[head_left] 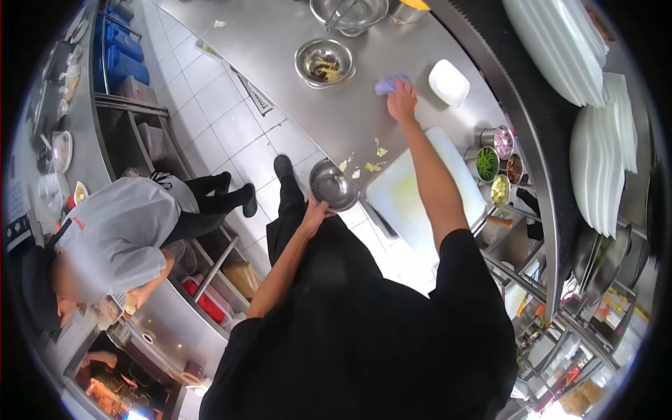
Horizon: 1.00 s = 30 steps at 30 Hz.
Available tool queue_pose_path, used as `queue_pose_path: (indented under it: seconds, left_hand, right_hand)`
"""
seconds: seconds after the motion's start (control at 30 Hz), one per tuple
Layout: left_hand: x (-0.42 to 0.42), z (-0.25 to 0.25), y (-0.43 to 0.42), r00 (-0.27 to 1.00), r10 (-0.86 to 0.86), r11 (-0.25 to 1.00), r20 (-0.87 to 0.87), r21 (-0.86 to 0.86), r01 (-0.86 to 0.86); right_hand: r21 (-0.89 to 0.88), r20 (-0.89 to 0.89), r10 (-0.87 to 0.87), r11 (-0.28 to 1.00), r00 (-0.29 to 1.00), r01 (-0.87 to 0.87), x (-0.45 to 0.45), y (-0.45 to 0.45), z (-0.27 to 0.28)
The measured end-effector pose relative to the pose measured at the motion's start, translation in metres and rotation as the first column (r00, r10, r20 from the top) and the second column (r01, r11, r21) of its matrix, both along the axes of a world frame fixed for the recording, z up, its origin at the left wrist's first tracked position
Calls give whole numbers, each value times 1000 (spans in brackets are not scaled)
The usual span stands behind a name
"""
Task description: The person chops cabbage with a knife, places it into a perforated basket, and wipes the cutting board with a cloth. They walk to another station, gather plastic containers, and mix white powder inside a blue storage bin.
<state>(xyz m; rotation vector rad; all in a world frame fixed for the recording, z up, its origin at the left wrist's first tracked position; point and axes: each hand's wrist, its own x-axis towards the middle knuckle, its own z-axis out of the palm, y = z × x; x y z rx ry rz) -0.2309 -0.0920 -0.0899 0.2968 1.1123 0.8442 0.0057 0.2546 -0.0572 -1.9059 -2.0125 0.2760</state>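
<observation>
My left hand [317, 212] grips the rim of a steel bowl [333, 185], held at the counter's edge; no contents can be made out in it. Reaching out over the steel counter [280, 35], my right hand [402, 101] presses on a bluish-purple cloth [390, 85]. Left of the cloth is a steel bowl with food scraps [325, 64], and to its right a white dish [449, 83]. Pale yellow-green scraps [374, 166] lie on the counter between the held bowl and a white cutting board [413, 189].
Small steel containers of chopped onion [502, 142], greens [486, 164] and other ingredients stand beyond the board. Stacked white plates [598, 161] sit on the right shelf. A larger bowl [348, 12] is at the top. Another person [126, 234] works at the left counter.
</observation>
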Motion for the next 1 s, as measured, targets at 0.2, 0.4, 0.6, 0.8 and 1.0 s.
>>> queue_pose_path:
  seconds: [0.2, 0.4, 0.6, 0.8, 1.0]
  left_hand:
    - [-9, -12, 3, 1000, 5, 1000, -7, -3, -5]
    - [-23, -7, 13, 998, -58, 997, 2, 50, 58]
    - [-35, -7, 17, 994, -110, 994, 0, 4, 110]
    - [-41, -7, 14, 992, -123, 992, 28, -4, 123]
    - [-69, 9, 38, 973, -230, 967, 26, -104, 231]
  right_hand:
    - [-44, -43, 186, 981, 982, -188, 1, -89, 11]
    - [-149, -76, -56, 988, 996, 44, -80, -218, 27]
    - [-206, -357, 47, 970, 933, -128, -133, -275, 22]
    - [-343, -617, -224, 939, 755, -2, -80, -264, 38]
    - [-266, -608, -497, 862, 619, 431, 6, -240, 64]
